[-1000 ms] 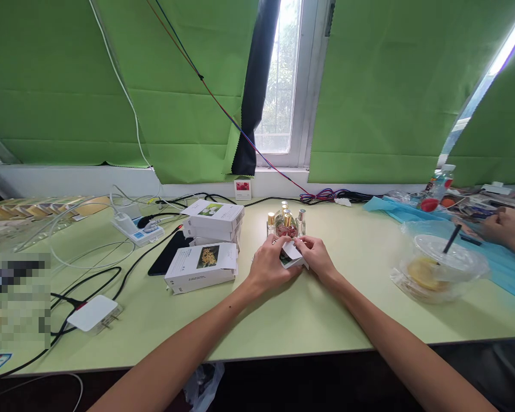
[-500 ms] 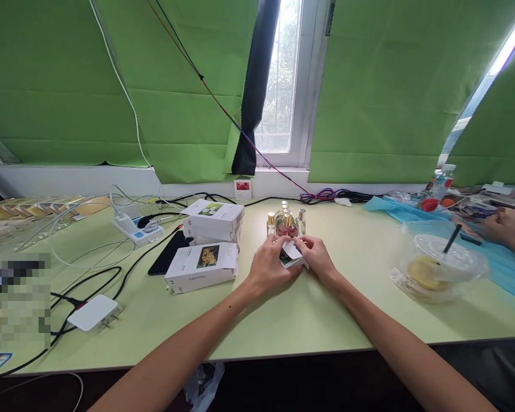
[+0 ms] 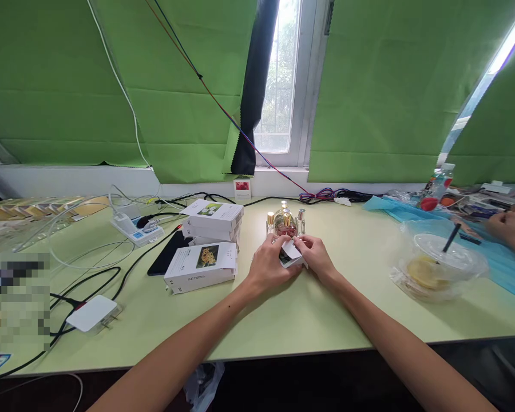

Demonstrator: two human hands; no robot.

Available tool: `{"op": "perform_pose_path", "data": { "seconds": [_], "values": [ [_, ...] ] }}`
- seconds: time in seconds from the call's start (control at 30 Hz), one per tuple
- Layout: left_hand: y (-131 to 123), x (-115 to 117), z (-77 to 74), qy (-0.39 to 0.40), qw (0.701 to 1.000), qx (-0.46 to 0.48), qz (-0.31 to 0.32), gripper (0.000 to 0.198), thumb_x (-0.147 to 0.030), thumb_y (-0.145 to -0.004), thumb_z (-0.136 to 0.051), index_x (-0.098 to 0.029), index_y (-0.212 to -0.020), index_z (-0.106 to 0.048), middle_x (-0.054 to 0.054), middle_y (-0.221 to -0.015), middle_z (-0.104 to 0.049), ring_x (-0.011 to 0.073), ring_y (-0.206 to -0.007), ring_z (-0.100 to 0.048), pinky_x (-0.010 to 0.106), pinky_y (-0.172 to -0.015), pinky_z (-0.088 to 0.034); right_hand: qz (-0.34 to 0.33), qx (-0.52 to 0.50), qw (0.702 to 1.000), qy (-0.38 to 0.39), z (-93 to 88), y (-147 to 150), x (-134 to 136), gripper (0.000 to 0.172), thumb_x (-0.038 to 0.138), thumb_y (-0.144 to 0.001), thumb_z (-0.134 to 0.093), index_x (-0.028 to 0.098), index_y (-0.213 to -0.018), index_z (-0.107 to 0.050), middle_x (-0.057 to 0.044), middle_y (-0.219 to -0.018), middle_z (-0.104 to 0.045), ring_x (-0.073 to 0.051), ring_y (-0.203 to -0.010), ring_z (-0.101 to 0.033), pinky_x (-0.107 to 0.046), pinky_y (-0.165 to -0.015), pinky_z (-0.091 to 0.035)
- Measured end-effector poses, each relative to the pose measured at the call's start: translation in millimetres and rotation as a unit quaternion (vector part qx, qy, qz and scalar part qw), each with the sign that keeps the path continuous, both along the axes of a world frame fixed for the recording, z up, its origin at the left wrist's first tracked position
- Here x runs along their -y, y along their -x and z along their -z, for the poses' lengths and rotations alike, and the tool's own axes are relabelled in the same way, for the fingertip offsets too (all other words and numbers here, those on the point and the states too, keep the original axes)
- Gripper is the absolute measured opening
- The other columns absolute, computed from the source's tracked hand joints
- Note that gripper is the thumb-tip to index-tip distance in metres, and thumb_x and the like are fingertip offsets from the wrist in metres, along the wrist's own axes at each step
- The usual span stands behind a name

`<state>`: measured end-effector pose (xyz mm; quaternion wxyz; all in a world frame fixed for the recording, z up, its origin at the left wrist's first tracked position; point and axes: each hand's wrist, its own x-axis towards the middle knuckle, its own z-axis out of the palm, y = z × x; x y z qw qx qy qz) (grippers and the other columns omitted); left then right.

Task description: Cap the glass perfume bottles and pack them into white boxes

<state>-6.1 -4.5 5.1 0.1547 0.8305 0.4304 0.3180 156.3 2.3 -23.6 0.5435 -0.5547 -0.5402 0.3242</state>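
A small white box (image 3: 288,258) with a dark green picture lies between my hands near the middle of the table. My left hand (image 3: 266,260) is closed around its left side, thumb near the top end. At the box's upper right end, the fingers of my right hand (image 3: 312,252) pinch its edge or flap. Just beyond my fingertips stand several small glass perfume bottles (image 3: 301,222) with gold and silver caps, round a glass vessel (image 3: 285,228) holding something reddish. My hands partly cover the box and the bottles' lower parts.
To the left, white printed boxes (image 3: 201,266) lie by a dark phone (image 3: 165,254), a power strip (image 3: 137,230), cables and a white charger (image 3: 93,313). On the right sits a bagged plastic cup (image 3: 429,263) with a straw. Another person's hand (image 3: 512,226) is at the far right.
My hands and the small box stay almost in place. The other person's hand at the far right has shifted slightly.
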Motion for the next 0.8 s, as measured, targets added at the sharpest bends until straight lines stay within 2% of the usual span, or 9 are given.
{"op": "perform_pose_path", "data": {
  "seconds": [0.33,0.53,0.8],
  "values": [
    [-1.0,-0.1,1.4,-0.006,1.0,0.014,0.0,0.056,-0.044,-0.072,-0.078,-0.027,-0.123,-0.062,0.007,-0.118,-0.058,0.0257,-0.1,-0.067,0.038,-0.081,-0.055,-0.016,-0.045,0.999,-0.013,2.0,0.4,-2.5,0.042,0.059,-0.078,-0.064,0.018,-0.079,-0.069,-0.007,-0.075,-0.071,-0.02,-0.068,-0.061,-0.031,-0.063,-0.044],
    [-2.0,-2.1,4.7,-0.026,0.999,0.043,-0.003,0.059,-0.048,-0.073,-0.078,-0.026,-0.125,-0.062,0.007,-0.115,-0.059,0.0258,-0.1,-0.066,0.039,-0.083,-0.055,-0.043,-0.092,0.995,-0.002,-6.0,3.7,2.7,0.047,0.064,-0.076,-0.067,0.018,-0.083,-0.065,-0.004,-0.073,-0.068,-0.018,-0.066,-0.058,-0.029,-0.061,-0.042],
    [-3.5,0.3,2.5,-0.025,0.996,0.084,-0.005,0.058,-0.041,-0.072,-0.08,-0.028,-0.125,-0.062,0.007,-0.117,-0.059,0.0239,-0.099,-0.067,0.038,-0.086,-0.056,-0.07,-0.11,0.991,0.029,-15.2,9.4,8.1,0.052,0.067,-0.072,-0.068,0.021,-0.095,-0.058,-0.001,-0.075,-0.064,-0.019,-0.069,-0.058,-0.029,-0.059,-0.044]
  ]
}}
